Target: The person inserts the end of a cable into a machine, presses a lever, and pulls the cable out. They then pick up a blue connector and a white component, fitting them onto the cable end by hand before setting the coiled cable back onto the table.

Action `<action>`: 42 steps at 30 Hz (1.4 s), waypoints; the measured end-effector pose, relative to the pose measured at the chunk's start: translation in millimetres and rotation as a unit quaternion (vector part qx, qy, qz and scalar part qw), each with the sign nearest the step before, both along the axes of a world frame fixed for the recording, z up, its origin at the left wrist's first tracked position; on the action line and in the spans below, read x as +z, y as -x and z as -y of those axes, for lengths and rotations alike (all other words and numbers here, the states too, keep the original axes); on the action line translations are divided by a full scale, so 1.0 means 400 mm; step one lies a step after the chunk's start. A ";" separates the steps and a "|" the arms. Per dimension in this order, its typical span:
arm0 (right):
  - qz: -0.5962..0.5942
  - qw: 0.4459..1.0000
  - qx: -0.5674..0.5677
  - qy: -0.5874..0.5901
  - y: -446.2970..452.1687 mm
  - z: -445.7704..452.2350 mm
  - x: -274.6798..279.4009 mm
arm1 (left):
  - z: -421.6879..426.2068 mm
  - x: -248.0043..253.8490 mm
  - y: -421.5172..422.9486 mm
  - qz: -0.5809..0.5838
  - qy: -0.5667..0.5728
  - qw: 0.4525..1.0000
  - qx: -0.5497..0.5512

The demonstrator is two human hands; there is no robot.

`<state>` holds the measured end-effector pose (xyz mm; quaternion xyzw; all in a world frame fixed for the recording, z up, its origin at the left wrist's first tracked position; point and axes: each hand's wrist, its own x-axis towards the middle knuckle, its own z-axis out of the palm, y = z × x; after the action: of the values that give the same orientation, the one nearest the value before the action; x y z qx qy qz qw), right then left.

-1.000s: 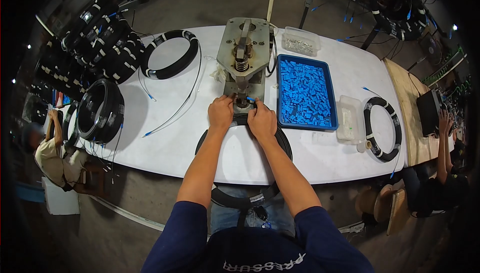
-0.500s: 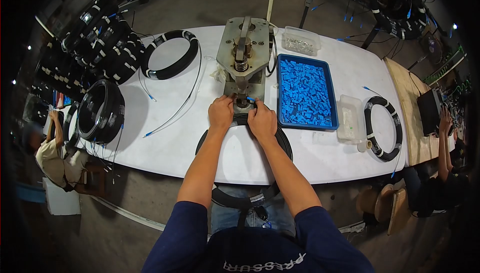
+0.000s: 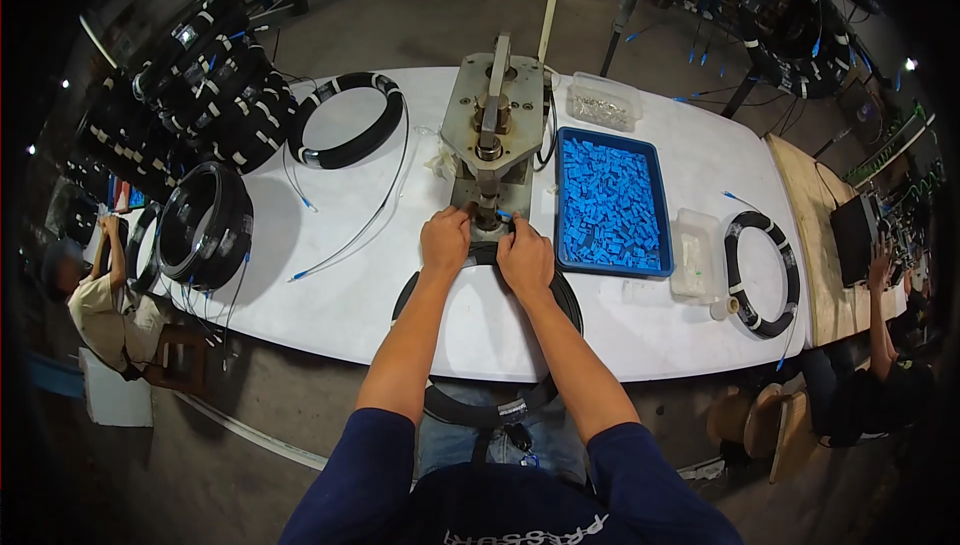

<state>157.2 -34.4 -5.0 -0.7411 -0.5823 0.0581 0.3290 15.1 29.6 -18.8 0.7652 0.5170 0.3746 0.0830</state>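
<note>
Both hands are at the base of a metal bench press (image 3: 465,140), one on each side of its lower tool. My left hand (image 3: 445,242) is closed at the left of the tool; what its fingers grip is hidden. My right hand (image 3: 526,257) pinches a small blue connector (image 3: 504,214) at the right of the tool. Below my hands a coil of black cable (image 3: 470,408) lies under my forearms, partly on the table and partly over its front edge. A blue tray (image 3: 665,245) full of small blue connector parts stands to the right of my right hand.
Black cable coils (image 3: 352,153) lie on the white table (image 3: 290,315), with more stacked at left. Clear plastic boxes (image 3: 603,103) and another coil (image 3: 790,280) are at right. One person (image 3: 105,310) sits at far left, another (image 3: 870,400) at far right.
The view has tilted, so the table sits lower in the picture. The spring on the press, visible before, now looks compressed. My hands stay at the tool.
</note>
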 end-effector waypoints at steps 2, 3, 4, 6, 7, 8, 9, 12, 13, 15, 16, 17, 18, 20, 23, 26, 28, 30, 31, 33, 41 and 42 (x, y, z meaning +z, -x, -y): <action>0.002 1.000 0.003 -0.021 -0.002 -0.003 -0.010 | -0.001 -0.002 0.002 -0.007 0.000 1.000 -0.006; 0.003 1.000 0.004 -0.023 -0.001 -0.002 -0.008 | 0.002 0.002 0.002 -0.007 -0.002 1.000 -0.006; 0.003 1.000 0.004 -0.020 0.000 -0.001 -0.007 | 0.006 0.005 0.000 0.001 -0.005 1.000 -0.006; 0.005 1.000 0.003 -0.020 0.000 0.001 0.000 | 0.003 0.001 -0.001 0.010 -0.009 1.000 -0.007; 0.003 1.000 0.002 -0.014 0.001 0.002 0.005 | -0.002 -0.008 0.001 0.005 -0.009 1.000 -0.007; 0.002 1.000 0.001 -0.008 0.002 0.005 0.011 | -0.006 -0.017 0.003 -0.001 -0.009 1.000 -0.007; 0.002 1.000 0.002 -0.009 0.002 0.005 0.007 | 0.000 -0.003 0.000 0.000 -0.010 1.000 -0.006; 0.011 1.000 0.001 -0.025 0.000 0.000 -0.006 | 0.013 0.027 -0.006 0.020 -0.017 1.000 -0.015; 0.010 0.999 0.001 -0.045 -0.001 -0.002 -0.012 | 0.015 0.026 -0.006 0.023 -0.024 0.999 -0.026; 0.009 0.998 0.002 -0.067 -0.002 -0.003 -0.019 | 0.020 0.030 -0.006 0.027 -0.034 0.998 -0.035; 0.012 0.998 0.002 -0.068 -0.002 -0.003 -0.019 | 0.024 0.034 -0.007 0.032 -0.025 0.999 -0.033; 0.014 0.998 0.001 -0.068 -0.002 -0.003 -0.019 | 0.027 0.039 -0.008 0.038 -0.015 0.999 -0.032; 0.016 0.997 0.003 -0.070 -0.002 -0.001 -0.017 | 0.027 0.031 -0.007 0.039 -0.018 0.999 -0.031; 0.009 1.000 0.005 -0.026 -0.002 0.000 -0.010 | 0.021 0.019 -0.005 0.022 -0.032 0.999 -0.034; 0.009 0.999 0.008 -0.034 -0.003 0.000 -0.013 | 0.027 0.028 -0.008 0.035 -0.032 0.998 -0.032; 0.013 1.000 0.008 -0.027 -0.002 0.004 -0.007 | 0.029 0.028 -0.010 0.044 -0.020 0.999 -0.019; 0.013 0.999 0.006 -0.034 -0.002 0.003 -0.006 | 0.029 0.028 -0.011 0.053 -0.001 0.998 -0.016; 0.011 0.999 0.005 -0.039 -0.001 0.004 -0.007 | 0.030 0.029 -0.009 0.061 0.020 0.998 -0.012; 0.011 0.999 0.006 -0.036 0.000 0.006 -0.006 | 0.031 0.029 -0.008 0.063 0.027 0.998 -0.010; 0.012 0.999 0.007 -0.034 -0.001 0.004 -0.005 | 0.031 0.031 -0.009 0.065 0.033 0.997 -0.007; 0.011 1.000 0.005 -0.029 -0.001 0.002 -0.008 | 0.030 0.028 -0.007 0.069 0.062 0.996 -0.005; 0.010 1.000 0.005 -0.028 -0.002 0.001 -0.013 | 0.030 0.028 -0.007 0.069 0.062 0.996 -0.005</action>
<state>157.9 -34.9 -10.1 -0.7295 -0.5906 0.0355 0.3433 17.9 17.7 -7.7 0.7335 0.5286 0.3930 0.1676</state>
